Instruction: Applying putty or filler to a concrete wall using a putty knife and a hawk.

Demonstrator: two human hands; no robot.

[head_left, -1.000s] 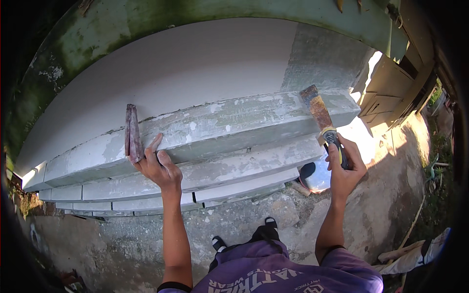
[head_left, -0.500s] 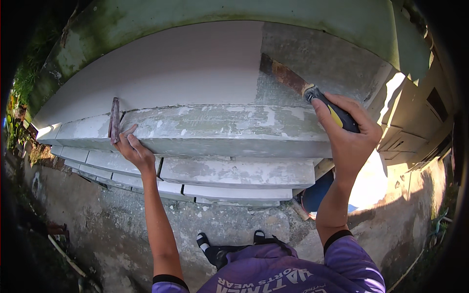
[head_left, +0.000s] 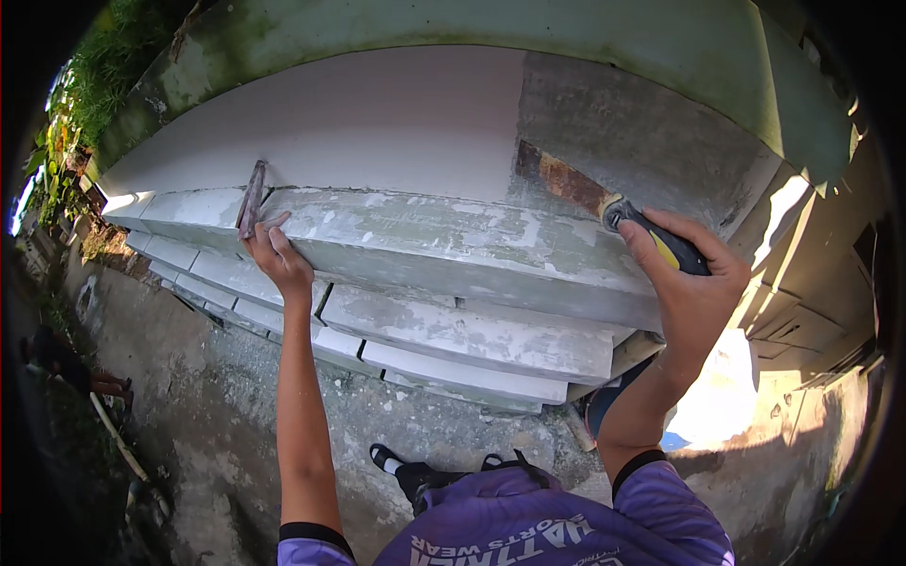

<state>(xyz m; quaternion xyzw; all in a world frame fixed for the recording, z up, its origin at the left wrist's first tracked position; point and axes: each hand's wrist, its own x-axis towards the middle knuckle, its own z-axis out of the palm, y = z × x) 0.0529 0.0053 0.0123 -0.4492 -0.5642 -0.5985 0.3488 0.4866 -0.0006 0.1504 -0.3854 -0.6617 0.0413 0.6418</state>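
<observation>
Right hand (head_left: 694, 297): fingers wrapped round the black-and-yellow handle of a putty knife (head_left: 604, 203), its rusty flat blade pressed against the wall (head_left: 377, 123) where white skim met bare grey plaster.
Left hand (head_left: 276, 257): fingers pinched a narrow, stained scraper (head_left: 252, 198), standing edge-on upon the moulded ledge (head_left: 453, 241).
Ledge: stepped concrete bands, patchy white over grey.
Ground (head_left: 208, 424): rough, speckled concrete.

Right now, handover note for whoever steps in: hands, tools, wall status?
Right hand: grips a rusty scraper, blade flat on the wall at the edge of the white coat.
Left hand: holds a second flat tool upright on the ledge.
Done: left part of the wall looks smooth and white.
Left: the grey patch on the right; ledge and steps below are patchy.
</observation>
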